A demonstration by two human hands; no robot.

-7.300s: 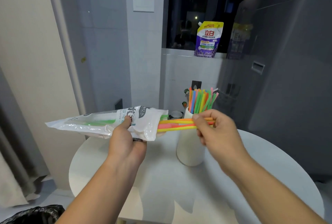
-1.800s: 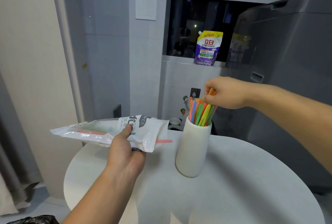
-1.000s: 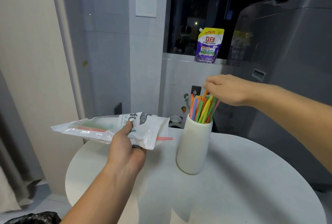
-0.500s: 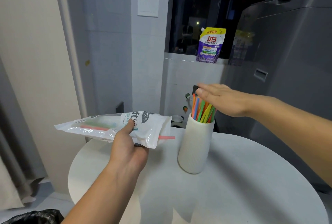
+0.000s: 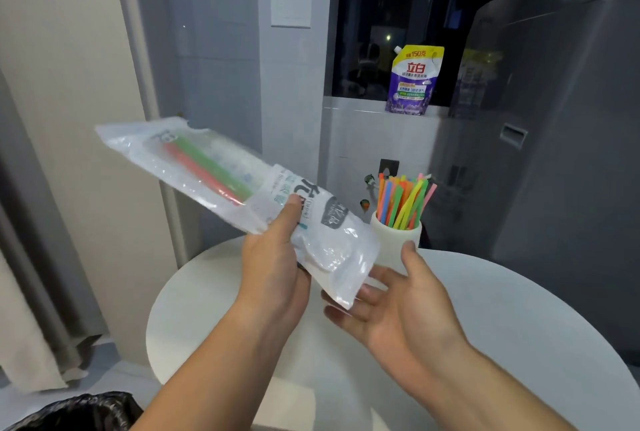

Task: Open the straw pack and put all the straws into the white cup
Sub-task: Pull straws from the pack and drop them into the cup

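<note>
Table (image 5: 519, 309) round, white, by dark window | left hand (image 5: 273, 278) grips straw pack (image 5: 221, 185) | right hand (image 5: 398, 309) spread, seemingly empty

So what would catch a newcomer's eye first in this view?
The clear straw pack, tilted mouth-down in the left hand at centre, with a green and a red straw inside. Then the bright straws fanned in the white cup behind the open right hand.

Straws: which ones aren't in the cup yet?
The green and red straws inside the tilted straw pack held by the left hand. All the others stand upright in the white cup.
</note>
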